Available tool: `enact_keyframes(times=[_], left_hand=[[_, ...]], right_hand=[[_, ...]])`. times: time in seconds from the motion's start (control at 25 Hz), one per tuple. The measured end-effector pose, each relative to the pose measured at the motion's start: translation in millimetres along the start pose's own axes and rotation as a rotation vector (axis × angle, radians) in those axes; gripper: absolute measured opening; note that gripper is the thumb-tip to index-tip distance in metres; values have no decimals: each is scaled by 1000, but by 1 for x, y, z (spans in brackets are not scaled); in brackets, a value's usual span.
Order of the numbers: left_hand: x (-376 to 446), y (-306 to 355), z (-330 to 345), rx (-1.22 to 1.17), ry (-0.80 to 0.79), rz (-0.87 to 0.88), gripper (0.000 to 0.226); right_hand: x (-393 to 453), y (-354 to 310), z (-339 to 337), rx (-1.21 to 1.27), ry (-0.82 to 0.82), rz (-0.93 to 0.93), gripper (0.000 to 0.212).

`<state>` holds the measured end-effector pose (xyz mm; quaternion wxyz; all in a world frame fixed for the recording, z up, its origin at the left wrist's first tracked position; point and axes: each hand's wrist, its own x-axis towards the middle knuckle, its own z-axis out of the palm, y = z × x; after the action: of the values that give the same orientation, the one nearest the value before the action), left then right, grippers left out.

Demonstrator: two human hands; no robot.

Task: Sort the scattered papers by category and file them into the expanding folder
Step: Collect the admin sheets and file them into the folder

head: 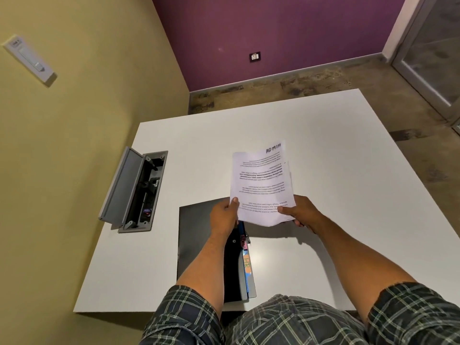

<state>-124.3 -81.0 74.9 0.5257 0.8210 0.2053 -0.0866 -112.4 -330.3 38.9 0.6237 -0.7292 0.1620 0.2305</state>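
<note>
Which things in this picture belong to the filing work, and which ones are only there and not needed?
Belongs to the job:
- papers, held by left hand and right hand
- expanding folder with coloured tabs

Not needed:
- open cable box set into the white table
- wall socket
- wall switch

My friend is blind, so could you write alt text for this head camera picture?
Both hands, left and right, hold a stack of papers headed ADMIN above a white table. A dark folder with coloured tabs lies open beneath, and a cable box stands open to the left.
</note>
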Motion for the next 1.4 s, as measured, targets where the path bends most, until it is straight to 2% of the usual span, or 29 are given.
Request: enact_keyframes(times=[0.04, 0.12, 0.2, 0.24, 0.32, 0.36, 0.44, 0.72, 0.88, 1.0, 1.16, 1.24, 1.4], left_hand=[[-1, -6, -4, 25, 57, -29, 49], [-6, -27, -16, 170, 165, -94, 43], [-18, -53, -27, 405, 157, -81, 34], [-27, -66, -30, 532, 99, -38, 48], [-46, -83, -28, 798, -80, 18, 97], [-55, -87, -24, 910, -143, 18, 114], [-65, -94, -16, 1011, -205, -6, 129], [-66, -88, -1, 892, -266, 11, 101], [-56, -81, 6, 990, -192, 42, 100], [-47, -75, 5, 1077, -85, 38, 83], [-41, -58, -3, 1084, -60, -71, 88], [-43, -49, -7, 1102, -60, -65, 78], [-46, -36, -11, 1105, 1, -46, 83]], right_hand=[[-1, 2, -2, 4, 41, -11, 43], [-4, 7, -5, 10, 127, -16, 42], [-7, 16, -7, 18, 182, -9, 40], [-9, 21, -7, 22, 195, -1, 39], [-11, 29, -8, 14, 215, 22, 39], [-12, 33, -7, 4, 219, 30, 39], [-13, 39, -5, -5, 220, 37, 38], [-14, 40, 3, 4, 204, 17, 37], [-16, 44, -1, 10, 194, 34, 36], [-17, 47, -5, -6, 194, 26, 38], [-17, 48, -11, -4, 190, 25, 38], [-17, 48, -12, -11, 192, 30, 38], [-15, 45, -13, -11, 190, 27, 38]])
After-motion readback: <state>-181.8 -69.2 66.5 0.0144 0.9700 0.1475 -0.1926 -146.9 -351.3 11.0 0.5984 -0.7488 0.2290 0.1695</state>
